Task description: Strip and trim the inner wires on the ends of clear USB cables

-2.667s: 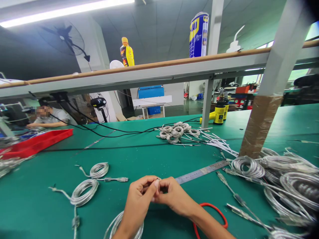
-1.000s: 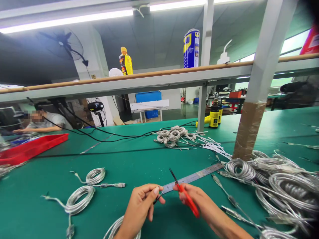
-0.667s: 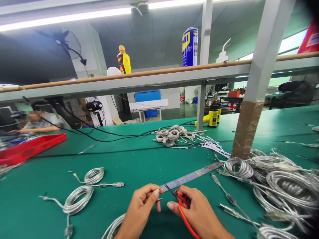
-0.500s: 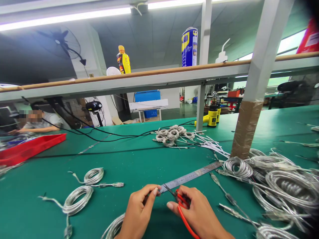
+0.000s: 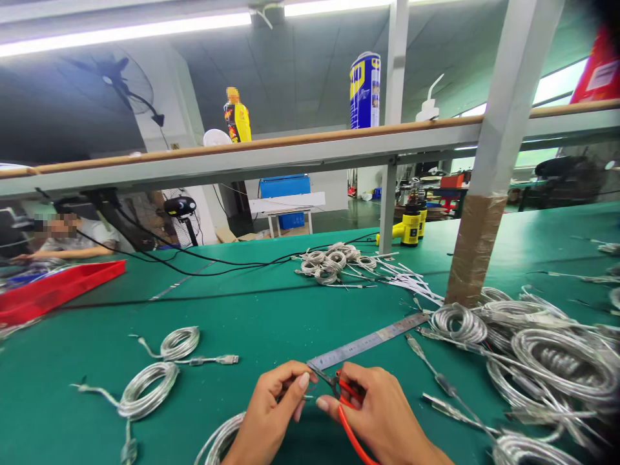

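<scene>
The fingers (image 5: 301, 382) of the left hand (image 5: 266, 407) pinch narrowly on a thin cable end (image 5: 306, 397), mostly hidden between them; the right hand (image 5: 375, 410) wraps its fingers around a pair of red-handled scissors (image 5: 349, 420), whose steel blades point up and left, just beside the left fingertips; the blade tips sit near the low end of a steel ruler (image 5: 368, 341), which lies at an angle on the green counter (image 5: 72, 387); a coil of clear cable (image 5: 220, 440) lies under the left wrist at the bottom edge; two more coiled clear USB cables (image 5: 148, 391) rest at lower left; a heap of coiled clear cables (image 5: 547, 361) fills the lower right; a smaller bundle of coils (image 5: 327, 265) lies farther off at centre, beside white strips (image 5: 411, 279); a red tray (image 5: 53, 290) sits at the far left.
</scene>
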`<state>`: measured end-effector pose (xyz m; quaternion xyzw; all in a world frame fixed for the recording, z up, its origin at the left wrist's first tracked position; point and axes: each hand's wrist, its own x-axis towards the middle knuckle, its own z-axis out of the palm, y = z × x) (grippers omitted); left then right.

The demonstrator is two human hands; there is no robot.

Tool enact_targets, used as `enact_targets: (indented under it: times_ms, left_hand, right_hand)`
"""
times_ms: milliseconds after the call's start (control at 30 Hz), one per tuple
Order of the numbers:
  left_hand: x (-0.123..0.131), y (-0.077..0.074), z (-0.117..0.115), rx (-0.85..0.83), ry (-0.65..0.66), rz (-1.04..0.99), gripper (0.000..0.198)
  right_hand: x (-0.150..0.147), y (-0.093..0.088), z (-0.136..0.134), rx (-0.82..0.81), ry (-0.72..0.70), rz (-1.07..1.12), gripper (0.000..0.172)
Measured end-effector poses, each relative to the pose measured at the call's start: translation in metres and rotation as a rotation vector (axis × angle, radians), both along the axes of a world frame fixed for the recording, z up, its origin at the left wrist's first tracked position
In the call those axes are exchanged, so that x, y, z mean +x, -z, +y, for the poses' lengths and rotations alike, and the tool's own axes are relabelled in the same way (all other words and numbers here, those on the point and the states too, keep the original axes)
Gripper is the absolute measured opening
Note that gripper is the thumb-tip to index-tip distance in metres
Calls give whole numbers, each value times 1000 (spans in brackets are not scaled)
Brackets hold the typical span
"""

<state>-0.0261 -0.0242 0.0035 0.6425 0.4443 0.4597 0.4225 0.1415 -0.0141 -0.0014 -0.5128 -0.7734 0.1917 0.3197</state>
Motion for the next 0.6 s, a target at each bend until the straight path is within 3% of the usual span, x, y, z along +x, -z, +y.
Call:
enact_targets:
  times_ms: [600]
  left_hand:
    - [0, 2, 1, -38, 40, -79, 25]
  right_hand:
    - [-2, 6, -1, 124, 24, -133, 46]
